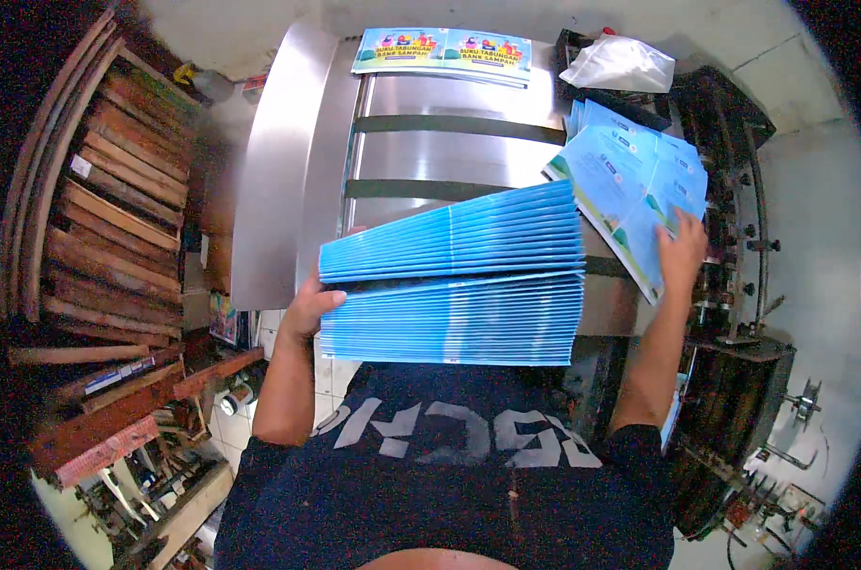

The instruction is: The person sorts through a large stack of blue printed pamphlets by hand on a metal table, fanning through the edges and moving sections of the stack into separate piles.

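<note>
A thick fanned stack of blue booklets (pixel 454 318) lies across the front of my body, its many edges spread in two bundles with a dark gap between them. My left hand (pixel 314 302) grips the stack's left end, thumb on top near the gap; its other fingers are mostly hidden. To the right, several light-blue printed booklets (pixel 602 166) overlap in a slanted pile. On that pile's right part rests my right hand (pixel 682 245), fingers apart and touching the top sheets.
Beneath the booklets is a metal table (pixel 449 157) with dark slots. Colourful booklets (pixel 440 55) lie at its far edge. A white plastic bag (pixel 621 65) sits at the far right, above dark machinery (pixel 735 228). Wooden boards (pixel 122 199) line the left side.
</note>
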A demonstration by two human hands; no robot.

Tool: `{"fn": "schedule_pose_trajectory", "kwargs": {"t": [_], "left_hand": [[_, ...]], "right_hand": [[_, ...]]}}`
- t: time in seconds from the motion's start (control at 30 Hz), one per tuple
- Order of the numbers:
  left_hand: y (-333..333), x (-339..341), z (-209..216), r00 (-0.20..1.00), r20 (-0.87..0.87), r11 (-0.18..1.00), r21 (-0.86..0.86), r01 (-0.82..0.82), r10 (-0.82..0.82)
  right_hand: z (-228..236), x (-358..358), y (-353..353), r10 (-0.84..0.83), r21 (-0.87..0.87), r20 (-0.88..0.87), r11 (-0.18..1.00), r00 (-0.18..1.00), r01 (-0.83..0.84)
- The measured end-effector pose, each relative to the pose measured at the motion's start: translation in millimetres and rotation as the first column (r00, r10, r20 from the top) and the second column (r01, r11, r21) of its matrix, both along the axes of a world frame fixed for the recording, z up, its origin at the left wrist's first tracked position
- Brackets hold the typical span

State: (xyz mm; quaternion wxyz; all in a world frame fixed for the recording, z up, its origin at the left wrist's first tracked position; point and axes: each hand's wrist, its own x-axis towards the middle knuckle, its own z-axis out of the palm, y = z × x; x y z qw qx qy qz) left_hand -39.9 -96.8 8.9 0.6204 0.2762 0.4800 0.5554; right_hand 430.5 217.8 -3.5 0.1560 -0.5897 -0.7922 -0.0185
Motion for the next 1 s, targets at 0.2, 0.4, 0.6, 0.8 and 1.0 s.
{"fn": "schedule_pose_trajectory", "kwargs": {"t": [0.2,0.4,0.6,0.8,1.0], "left_hand": [[6,4,-6,1.0,0.01,0.992,0.127,-0.015,0.014],[3,3,-8,1.0,0.012,0.983,0.182,-0.03,0.028],[3,5,-12,0.999,0.015,0.984,0.178,-0.033,0.031],[5,7,-8,0.999,0.027,0.982,0.18,-0.05,0.046],[4,0,-15,0.999,0.034,0.982,0.19,-0.013,0.006]], "right_hand": [[82,-150,-64,0.539,0.067,-0.324,0.833,0.778,-0.549],[107,-186,-79,0.78,-0.183,-0.143,0.583,0.609,-0.791],[107,-183,-78,0.8,-0.197,-0.134,0.556,0.584,-0.807],[114,-189,-80,0.755,-0.327,-0.107,0.588,0.647,-0.74],[123,-175,-83,0.756,-0.121,-0.111,0.635,0.646,-0.763]]}}
